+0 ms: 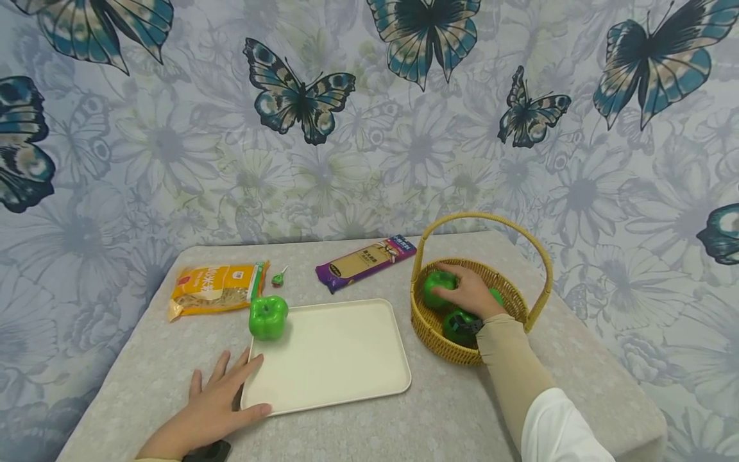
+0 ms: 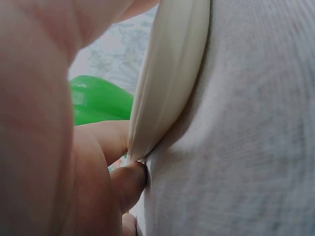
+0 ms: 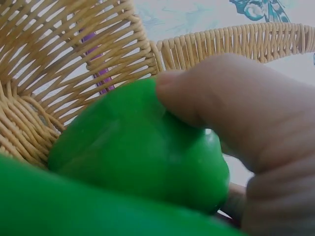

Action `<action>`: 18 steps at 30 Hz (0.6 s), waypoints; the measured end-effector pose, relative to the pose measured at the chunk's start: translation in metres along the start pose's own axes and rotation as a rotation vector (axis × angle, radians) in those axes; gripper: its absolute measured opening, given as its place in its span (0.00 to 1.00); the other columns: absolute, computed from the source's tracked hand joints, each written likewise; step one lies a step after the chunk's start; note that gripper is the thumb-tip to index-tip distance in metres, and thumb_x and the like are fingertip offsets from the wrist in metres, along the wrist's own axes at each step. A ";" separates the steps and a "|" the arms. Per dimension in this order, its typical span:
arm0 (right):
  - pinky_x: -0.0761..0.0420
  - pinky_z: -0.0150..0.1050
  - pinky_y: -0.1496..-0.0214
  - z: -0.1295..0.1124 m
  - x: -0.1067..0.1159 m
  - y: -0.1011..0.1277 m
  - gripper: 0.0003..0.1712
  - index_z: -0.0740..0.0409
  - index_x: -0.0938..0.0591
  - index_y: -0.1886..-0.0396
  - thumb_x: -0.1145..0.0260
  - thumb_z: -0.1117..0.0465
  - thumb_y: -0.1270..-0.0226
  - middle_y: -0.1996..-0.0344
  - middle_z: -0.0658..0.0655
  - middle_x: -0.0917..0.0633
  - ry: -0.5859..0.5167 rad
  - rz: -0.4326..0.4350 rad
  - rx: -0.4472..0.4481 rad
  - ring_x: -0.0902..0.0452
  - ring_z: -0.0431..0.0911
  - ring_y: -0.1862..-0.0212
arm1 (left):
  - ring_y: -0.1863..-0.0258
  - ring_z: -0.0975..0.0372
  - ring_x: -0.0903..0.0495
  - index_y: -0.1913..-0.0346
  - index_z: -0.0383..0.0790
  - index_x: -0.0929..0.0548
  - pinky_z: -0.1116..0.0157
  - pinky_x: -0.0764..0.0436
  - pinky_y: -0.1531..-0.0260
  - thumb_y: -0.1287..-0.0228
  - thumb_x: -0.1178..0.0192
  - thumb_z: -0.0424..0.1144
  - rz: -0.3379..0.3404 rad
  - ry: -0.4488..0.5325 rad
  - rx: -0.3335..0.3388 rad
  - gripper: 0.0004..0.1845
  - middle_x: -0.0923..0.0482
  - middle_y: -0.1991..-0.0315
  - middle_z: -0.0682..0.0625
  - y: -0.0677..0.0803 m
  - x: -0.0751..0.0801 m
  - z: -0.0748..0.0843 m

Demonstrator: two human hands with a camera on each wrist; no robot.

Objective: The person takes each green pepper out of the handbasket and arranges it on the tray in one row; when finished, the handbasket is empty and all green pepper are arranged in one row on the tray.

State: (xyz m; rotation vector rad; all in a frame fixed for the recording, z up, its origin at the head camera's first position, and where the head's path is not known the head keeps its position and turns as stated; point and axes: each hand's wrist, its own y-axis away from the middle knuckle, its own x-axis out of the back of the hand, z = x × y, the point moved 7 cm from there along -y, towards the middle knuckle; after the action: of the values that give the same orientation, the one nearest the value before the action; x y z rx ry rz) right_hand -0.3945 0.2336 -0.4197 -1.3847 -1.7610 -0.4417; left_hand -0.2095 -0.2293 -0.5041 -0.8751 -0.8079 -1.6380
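Note:
Inside the wicker basket (image 1: 424, 330), my right hand (image 1: 470, 292) grips a green bell pepper (image 1: 437, 292), its thumb over the skin of the pepper (image 3: 140, 147) in the right wrist view. Two more green peppers lie in the basket, one a pepper (image 1: 456, 328) under the wrist, the other partly hidden behind the arm. With fingers spread, my left hand (image 1: 216, 407) touches the left edge of a cream tray (image 1: 331, 356); the left wrist view shows fingertips at the tray's rim (image 2: 170, 73). Another green bell pepper (image 1: 268, 317) stands on the tray's back left corner.
An orange food bag (image 1: 216, 289) lies at the back left, beside a small green item (image 1: 278, 279). A purple packet (image 1: 365, 262) lies behind the tray, near the basket. The basket's tall handle (image 1: 482, 215) arches over the right hand. Butterfly-patterned wall covering stands behind the table.

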 end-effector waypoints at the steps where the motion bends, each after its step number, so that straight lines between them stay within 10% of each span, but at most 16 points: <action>1: 0.34 0.56 0.40 0.001 0.000 0.000 0.39 0.45 0.31 0.34 0.34 0.39 0.45 0.37 0.51 0.30 -0.003 0.000 -0.014 0.36 0.53 0.37 | 0.33 0.33 0.63 0.31 0.49 0.38 0.30 0.79 0.51 0.51 0.43 0.71 0.003 0.003 0.000 0.47 0.51 0.29 0.37 0.000 0.000 0.000; 18: 0.28 0.53 0.49 0.001 0.002 0.000 0.37 0.45 0.26 0.41 0.32 0.36 0.49 0.45 0.53 0.25 -0.013 0.035 -0.070 0.29 0.52 0.47 | 0.33 0.34 0.64 0.30 0.50 0.40 0.29 0.78 0.53 0.52 0.45 0.72 -0.036 -0.011 0.030 0.49 0.53 0.28 0.38 0.000 0.001 0.000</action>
State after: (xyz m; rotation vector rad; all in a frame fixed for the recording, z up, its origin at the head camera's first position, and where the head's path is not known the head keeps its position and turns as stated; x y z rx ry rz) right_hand -0.3950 0.2357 -0.4187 -1.4682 -1.7433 -0.4809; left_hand -0.2100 -0.2295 -0.5032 -0.8539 -0.8579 -1.6500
